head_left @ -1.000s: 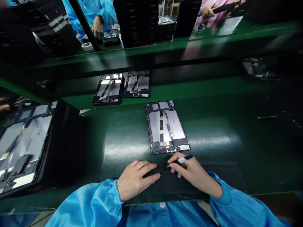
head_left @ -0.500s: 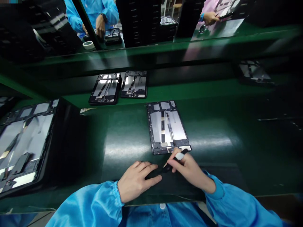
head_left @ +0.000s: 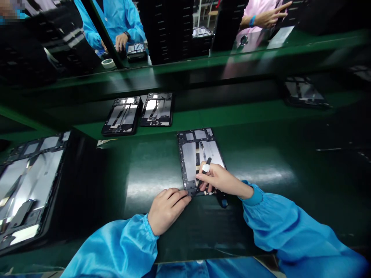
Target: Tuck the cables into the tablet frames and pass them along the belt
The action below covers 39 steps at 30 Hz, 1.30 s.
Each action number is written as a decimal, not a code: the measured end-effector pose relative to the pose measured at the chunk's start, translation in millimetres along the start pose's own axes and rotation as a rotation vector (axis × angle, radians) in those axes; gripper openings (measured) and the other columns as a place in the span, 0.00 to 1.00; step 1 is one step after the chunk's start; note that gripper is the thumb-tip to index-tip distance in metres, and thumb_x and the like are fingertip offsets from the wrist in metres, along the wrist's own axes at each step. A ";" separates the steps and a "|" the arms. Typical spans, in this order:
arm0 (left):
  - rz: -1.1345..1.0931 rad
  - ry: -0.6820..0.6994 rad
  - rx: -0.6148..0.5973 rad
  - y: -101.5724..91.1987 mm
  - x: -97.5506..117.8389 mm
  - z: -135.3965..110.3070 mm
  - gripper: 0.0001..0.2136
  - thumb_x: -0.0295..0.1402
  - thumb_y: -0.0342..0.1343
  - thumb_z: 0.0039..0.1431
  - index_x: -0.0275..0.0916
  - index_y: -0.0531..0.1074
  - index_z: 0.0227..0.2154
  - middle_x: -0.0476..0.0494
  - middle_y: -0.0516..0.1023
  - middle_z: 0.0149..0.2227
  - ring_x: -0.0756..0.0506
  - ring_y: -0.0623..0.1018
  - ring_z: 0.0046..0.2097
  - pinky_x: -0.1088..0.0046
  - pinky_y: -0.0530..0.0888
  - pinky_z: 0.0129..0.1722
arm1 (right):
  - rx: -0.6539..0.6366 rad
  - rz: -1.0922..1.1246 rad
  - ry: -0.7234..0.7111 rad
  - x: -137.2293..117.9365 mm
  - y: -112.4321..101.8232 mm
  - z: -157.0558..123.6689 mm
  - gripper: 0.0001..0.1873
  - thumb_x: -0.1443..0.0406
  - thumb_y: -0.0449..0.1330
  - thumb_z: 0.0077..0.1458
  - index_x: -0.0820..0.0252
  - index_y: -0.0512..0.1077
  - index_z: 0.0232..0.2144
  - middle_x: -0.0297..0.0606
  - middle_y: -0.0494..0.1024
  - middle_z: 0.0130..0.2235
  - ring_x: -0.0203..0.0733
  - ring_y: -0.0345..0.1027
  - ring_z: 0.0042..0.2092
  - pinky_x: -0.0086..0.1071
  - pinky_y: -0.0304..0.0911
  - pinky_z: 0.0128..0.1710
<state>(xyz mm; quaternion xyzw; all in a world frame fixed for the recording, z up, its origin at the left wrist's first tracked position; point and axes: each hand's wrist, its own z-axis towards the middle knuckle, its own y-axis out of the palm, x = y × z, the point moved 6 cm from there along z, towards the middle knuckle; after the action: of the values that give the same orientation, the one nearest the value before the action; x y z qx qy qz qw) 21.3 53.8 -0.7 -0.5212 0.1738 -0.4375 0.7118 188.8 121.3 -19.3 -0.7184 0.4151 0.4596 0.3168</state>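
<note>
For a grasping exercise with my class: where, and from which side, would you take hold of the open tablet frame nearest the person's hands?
Probably pinch the dark rim of the tablet frame with the fingers along its left long edge, coming from the left. It lies flat, so the rim looks like the firmest hold, and that edge seems free, while the left hand and right hand crowd the near end.

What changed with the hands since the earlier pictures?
The right hand carried its black tool forward, from the near edge of the tablet frame to over the frame. The left hand slid forward, up to the frame's near corner. The two frames farther back stayed where they were.
</note>
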 end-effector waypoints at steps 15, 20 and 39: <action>-0.063 -0.009 0.012 -1.6 0.5 0.9 0.09 0.27 0.53 0.66 0.38 0.73 0.46 0.44 0.78 0.46 0.46 0.74 0.43 0.70 0.72 0.41 | 0.008 0.003 0.027 6.0 1.7 -0.2 0.12 0.57 0.63 0.55 0.59 0.67 0.30 0.33 0.76 0.20 0.41 0.77 0.25 0.27 0.70 0.20; -0.043 -0.005 -0.002 -1.7 0.8 0.9 0.09 0.27 0.52 0.66 0.38 0.73 0.47 0.44 0.78 0.46 0.45 0.74 0.44 0.69 0.71 0.41 | 0.015 -0.014 0.030 4.4 2.5 -0.4 0.11 0.58 0.61 0.55 0.59 0.67 0.30 0.32 0.75 0.20 0.41 0.77 0.26 0.27 0.70 0.20; 0.129 0.039 -0.114 1.8 7.4 1.1 0.16 0.25 0.43 0.69 0.38 0.68 0.55 0.40 0.75 0.49 0.43 0.72 0.48 0.67 0.70 0.42 | 0.216 -0.234 -0.184 6.7 -24.2 -36.5 0.11 0.57 0.57 0.61 0.57 0.69 0.30 0.33 0.75 0.25 0.42 0.75 0.28 0.30 0.67 0.24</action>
<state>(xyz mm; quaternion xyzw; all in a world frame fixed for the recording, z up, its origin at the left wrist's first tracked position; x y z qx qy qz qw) 27.0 48.6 -0.3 -0.5399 0.2453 -0.3903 0.7043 226.4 99.7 -10.0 -0.6786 0.3448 0.4362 0.4799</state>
